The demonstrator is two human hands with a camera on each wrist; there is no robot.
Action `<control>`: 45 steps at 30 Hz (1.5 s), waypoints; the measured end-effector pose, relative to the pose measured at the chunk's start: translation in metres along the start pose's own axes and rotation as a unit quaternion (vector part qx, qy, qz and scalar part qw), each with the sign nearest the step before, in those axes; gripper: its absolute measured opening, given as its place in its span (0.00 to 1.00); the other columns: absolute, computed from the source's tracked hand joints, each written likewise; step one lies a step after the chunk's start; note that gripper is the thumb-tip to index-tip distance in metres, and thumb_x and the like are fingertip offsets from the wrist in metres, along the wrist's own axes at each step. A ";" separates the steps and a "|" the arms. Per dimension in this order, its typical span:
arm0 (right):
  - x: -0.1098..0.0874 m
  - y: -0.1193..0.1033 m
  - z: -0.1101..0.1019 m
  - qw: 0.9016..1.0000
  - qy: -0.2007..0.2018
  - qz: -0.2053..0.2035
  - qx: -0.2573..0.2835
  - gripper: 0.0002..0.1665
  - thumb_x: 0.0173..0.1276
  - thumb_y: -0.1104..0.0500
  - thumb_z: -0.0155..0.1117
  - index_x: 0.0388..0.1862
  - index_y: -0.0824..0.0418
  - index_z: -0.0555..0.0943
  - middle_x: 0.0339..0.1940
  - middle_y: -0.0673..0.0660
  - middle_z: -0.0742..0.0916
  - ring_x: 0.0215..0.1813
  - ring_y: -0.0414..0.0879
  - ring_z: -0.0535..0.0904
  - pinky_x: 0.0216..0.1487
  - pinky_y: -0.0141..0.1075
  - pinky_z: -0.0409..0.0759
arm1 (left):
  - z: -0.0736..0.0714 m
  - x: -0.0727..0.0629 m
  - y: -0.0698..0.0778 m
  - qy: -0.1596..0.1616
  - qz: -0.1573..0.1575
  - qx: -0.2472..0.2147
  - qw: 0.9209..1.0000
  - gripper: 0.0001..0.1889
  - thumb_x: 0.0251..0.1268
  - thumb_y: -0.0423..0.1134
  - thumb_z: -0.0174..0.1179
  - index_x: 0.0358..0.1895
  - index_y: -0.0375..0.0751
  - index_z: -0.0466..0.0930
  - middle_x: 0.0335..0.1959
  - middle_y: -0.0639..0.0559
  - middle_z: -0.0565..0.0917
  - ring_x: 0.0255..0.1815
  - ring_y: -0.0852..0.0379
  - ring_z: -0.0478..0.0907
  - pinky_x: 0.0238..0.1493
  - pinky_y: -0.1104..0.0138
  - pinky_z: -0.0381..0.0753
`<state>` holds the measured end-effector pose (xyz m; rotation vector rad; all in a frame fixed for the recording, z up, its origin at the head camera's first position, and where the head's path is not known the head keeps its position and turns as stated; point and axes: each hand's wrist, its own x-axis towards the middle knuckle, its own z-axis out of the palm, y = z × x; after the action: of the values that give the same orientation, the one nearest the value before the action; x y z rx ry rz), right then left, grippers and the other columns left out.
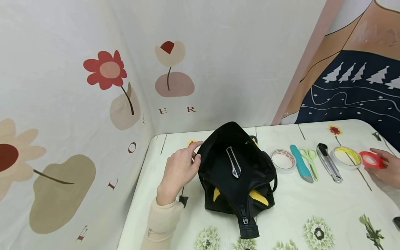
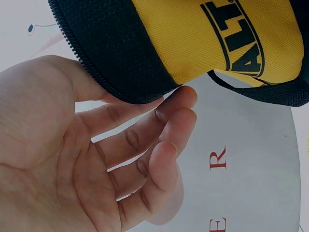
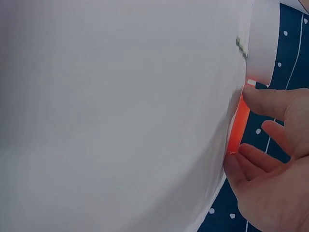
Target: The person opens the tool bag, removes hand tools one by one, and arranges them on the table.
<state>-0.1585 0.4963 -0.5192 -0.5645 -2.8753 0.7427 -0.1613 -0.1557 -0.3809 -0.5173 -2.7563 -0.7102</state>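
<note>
A black and yellow zip bag [image 1: 215, 205] lies with its mouth wide apart, a utility knife [image 1: 233, 162] inside it. My left hand [image 1: 182, 168] pinches the bag's left rim; in the left wrist view the thumb goes behind the zipped edge [image 2: 130, 58] while the fingers curl below it. At the far right, my right hand [image 1: 385, 166] grips a small red tape roll [image 1: 371, 159], which stays at the table surface. The right wrist view shows the thumb at one end of the roll [image 3: 239, 125] and the fingertips at the other.
Right of the bag, in a row, are a white tape roll [image 1: 283, 170], a teal-handled tool [image 1: 300, 162], green scissors [image 1: 310, 158], a larger utility knife [image 1: 328, 163] and a yellow-lined tape roll [image 1: 335, 160]. A dark object [image 1: 397, 222] shows at the right edge. Fabric walls [image 1: 234, 69] stand behind.
</note>
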 end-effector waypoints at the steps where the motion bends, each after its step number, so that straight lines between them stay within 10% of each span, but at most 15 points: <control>1: 0.000 0.000 0.000 1.000 0.001 0.002 0.007 0.48 0.82 0.71 0.61 0.91 0.71 0.47 0.83 0.85 0.55 0.79 0.85 0.55 0.76 0.75 0.61 | 0.000 0.000 0.000 -0.001 -0.001 0.000 1.000 0.21 0.77 0.32 0.64 0.70 0.43 0.86 0.32 0.55 0.90 0.26 0.59 0.81 0.22 0.65 0.72; 11: -0.001 0.000 0.003 0.993 0.104 0.018 0.057 0.37 0.86 0.71 0.55 0.88 0.71 0.59 0.85 0.81 0.61 0.87 0.79 0.54 0.84 0.71 0.55 | 0.000 0.000 0.001 -0.003 -0.001 0.000 1.000 0.21 0.77 0.32 0.64 0.71 0.43 0.85 0.32 0.55 0.90 0.26 0.59 0.81 0.22 0.66 0.72; 24: -0.033 -0.064 -0.019 0.979 0.160 -0.093 0.081 0.32 0.87 0.67 0.59 0.84 0.74 0.66 0.79 0.83 0.70 0.80 0.81 0.64 0.83 0.68 0.60 | -0.001 -0.001 0.001 -0.004 -0.004 -0.004 1.000 0.22 0.77 0.31 0.63 0.70 0.43 0.85 0.32 0.54 0.89 0.25 0.59 0.80 0.21 0.66 0.70; 31: -0.042 -0.100 -0.026 0.976 0.175 -0.099 0.087 0.33 0.80 0.72 0.66 0.81 0.73 0.72 0.78 0.76 0.75 0.76 0.69 0.69 0.76 0.25 0.55 | -0.001 0.000 0.002 -0.004 -0.005 -0.002 1.000 0.21 0.77 0.32 0.63 0.70 0.43 0.85 0.31 0.55 0.89 0.25 0.59 0.80 0.21 0.65 0.70; 37: -0.053 -0.132 -0.033 0.978 0.157 -0.113 0.083 0.32 0.81 0.70 0.66 0.80 0.73 0.72 0.75 0.77 0.75 0.73 0.69 0.68 0.78 0.25 0.56 | -0.001 -0.001 0.002 -0.005 -0.004 0.000 1.000 0.22 0.77 0.32 0.63 0.71 0.43 0.85 0.31 0.54 0.89 0.25 0.59 0.79 0.21 0.65 0.70; 41: -0.062 -0.150 -0.031 0.969 0.178 -0.131 0.109 0.31 0.76 0.71 0.72 0.76 0.71 0.78 0.65 0.44 0.82 0.63 0.31 0.73 0.62 0.16 0.58 | -0.001 -0.001 0.002 -0.007 -0.005 0.003 1.000 0.22 0.78 0.33 0.63 0.71 0.43 0.85 0.32 0.54 0.89 0.25 0.59 0.79 0.21 0.65 0.70; 45: -0.068 -0.164 -0.029 0.956 0.194 -0.165 0.147 0.32 0.68 0.75 0.77 0.71 0.72 0.82 0.54 0.16 0.68 0.54 0.11 0.63 0.54 0.14 0.60 | -0.002 -0.001 0.003 -0.008 -0.004 0.004 1.000 0.22 0.78 0.33 0.63 0.71 0.43 0.85 0.31 0.54 0.89 0.23 0.60 0.76 0.21 0.65 0.69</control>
<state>-0.1425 0.3507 -0.4152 -0.1604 -2.3539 0.8683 -0.1588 -0.1545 -0.3782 -0.5128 -2.7772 -0.6998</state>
